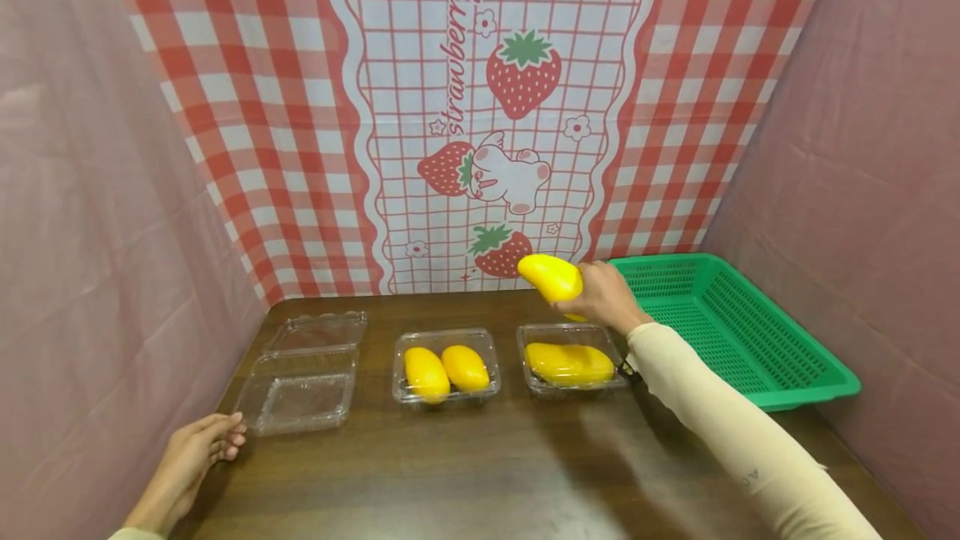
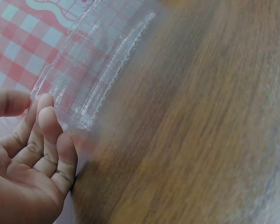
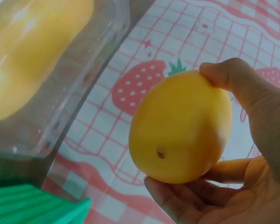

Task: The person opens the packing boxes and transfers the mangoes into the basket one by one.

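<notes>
My right hand [image 1: 603, 294] grips a yellow mango [image 1: 551, 276] in the air above the right clear plastic container. In the right wrist view, the thumb is on one side of the mango [image 3: 179, 128] and the fingers on the other, its stem scar showing. Beneath, yellow mango [image 1: 570, 364] fills the right container [image 1: 531, 332]. My left hand [image 1: 197, 452] is at the near left corner of an open clear clamshell container [image 1: 303, 402]. Seen from the left wrist, thumb and fingertips pinch this container's [image 2: 91, 70] edge.
Two mangoes lie in the middle clear container [image 1: 446, 338]. A green plastic basket [image 1: 780, 332] stands at the right, behind my right forearm. The wooden table [image 1: 450, 473] meets a strawberry-print cloth [image 1: 480, 90] at the back, with pink cloth on both sides.
</notes>
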